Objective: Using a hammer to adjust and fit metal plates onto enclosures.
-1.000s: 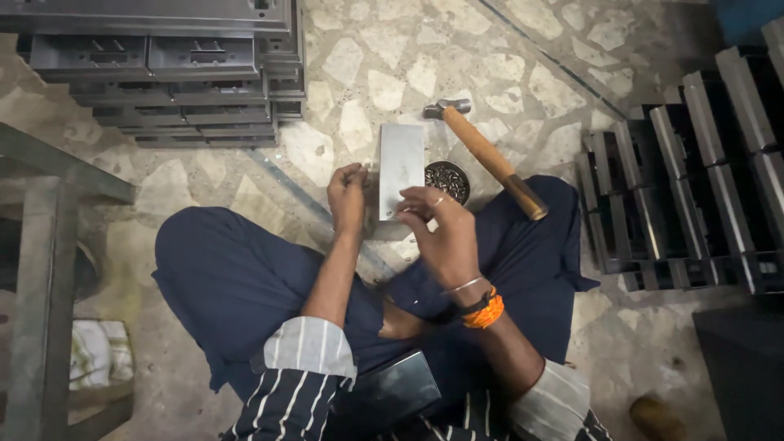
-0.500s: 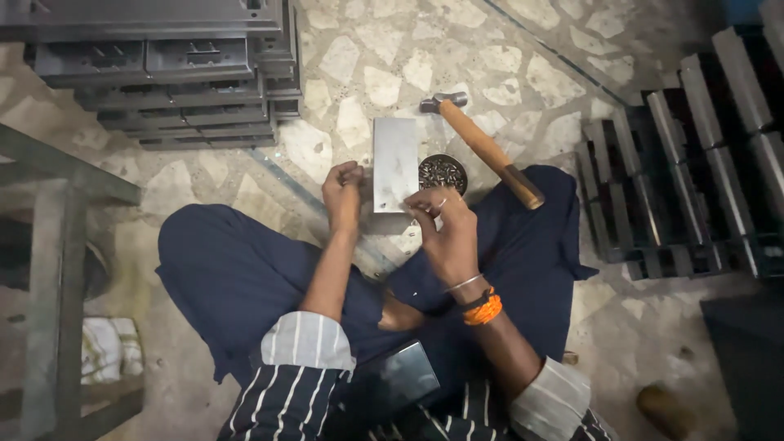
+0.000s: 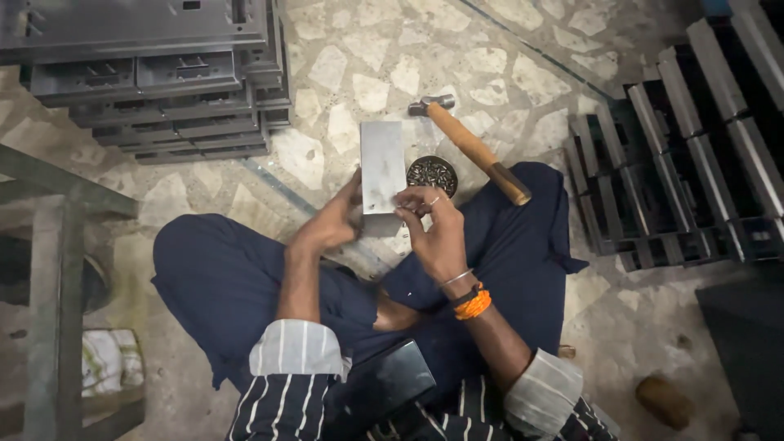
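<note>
Left hand (image 3: 331, 224) and right hand (image 3: 433, 229) gripping metal plate (image 3: 382, 167), hammer (image 3: 474, 149) beside

The metal plate (image 3: 382, 167) stands on the floor (image 3: 523, 65) in front of the seated person's crossed legs. Just right of the plate lies a round dish of small parts (image 3: 432, 174), and right of that a hammer (image 3: 469, 147), its handle end resting on the person's knee. Stacked metal trays (image 3: 155, 82) sit far left of the plate; racked metal channels (image 3: 694, 147) far right.
</note>
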